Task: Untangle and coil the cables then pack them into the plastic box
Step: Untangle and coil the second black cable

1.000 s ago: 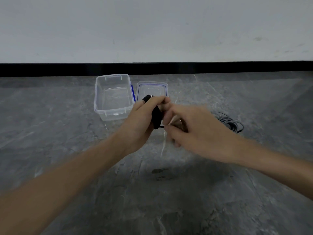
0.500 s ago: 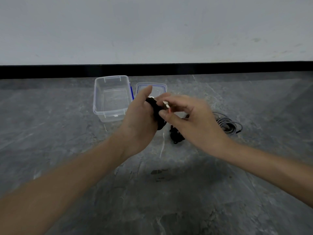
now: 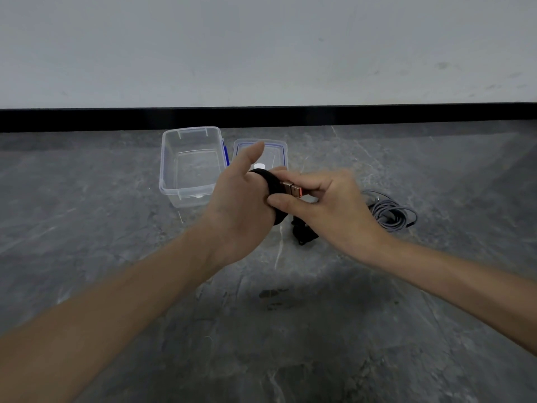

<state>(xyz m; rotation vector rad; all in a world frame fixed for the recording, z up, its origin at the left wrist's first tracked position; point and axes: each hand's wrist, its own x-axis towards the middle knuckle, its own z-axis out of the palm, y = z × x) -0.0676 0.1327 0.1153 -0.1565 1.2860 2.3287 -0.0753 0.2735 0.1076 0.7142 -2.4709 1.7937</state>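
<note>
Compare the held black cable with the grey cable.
The black cable is held by the left hand, its plug pinched by the right hand; the grey cable lies on the floor. The black cable is a tight bundle, the grey cable a looser coil. Neither is in the plastic box.

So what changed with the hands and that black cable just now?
The right hand rose and now pinches the metal, orange-tipped USB plug, drawn out rightward. The left hand still holds the black coiled cable, thumb now lifted. The clear plastic box, its blue-edged lid and the grey coiled cable stayed put.
</note>
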